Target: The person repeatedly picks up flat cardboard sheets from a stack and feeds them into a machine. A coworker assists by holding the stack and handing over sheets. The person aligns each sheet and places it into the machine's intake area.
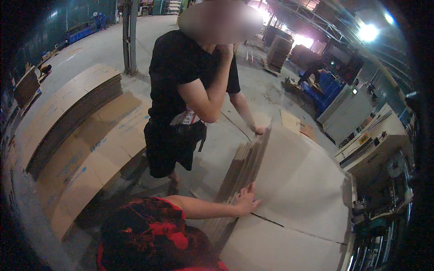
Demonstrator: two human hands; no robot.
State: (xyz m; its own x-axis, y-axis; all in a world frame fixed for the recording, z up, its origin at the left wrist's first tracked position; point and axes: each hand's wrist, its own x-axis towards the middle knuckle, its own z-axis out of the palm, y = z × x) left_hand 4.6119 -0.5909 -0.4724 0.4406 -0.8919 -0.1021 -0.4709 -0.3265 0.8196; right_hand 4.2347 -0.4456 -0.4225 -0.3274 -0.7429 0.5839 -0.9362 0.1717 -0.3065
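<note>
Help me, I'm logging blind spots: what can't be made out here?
In the head view:
- right hand: outside the frame
- left hand: palm hidden by its back
- pale board: near end cut off by lower edge
- co-worker's face: covered by blur
- lit panel: too small to read

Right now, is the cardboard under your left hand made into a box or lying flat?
Lying flat: the pale top sheet spreads out beneath the left hand, with layered edges stacked below.

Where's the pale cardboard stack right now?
In the head view, the cardboard stack lies right of centre, the black-clad co-worker's hand at its far edge.
</note>
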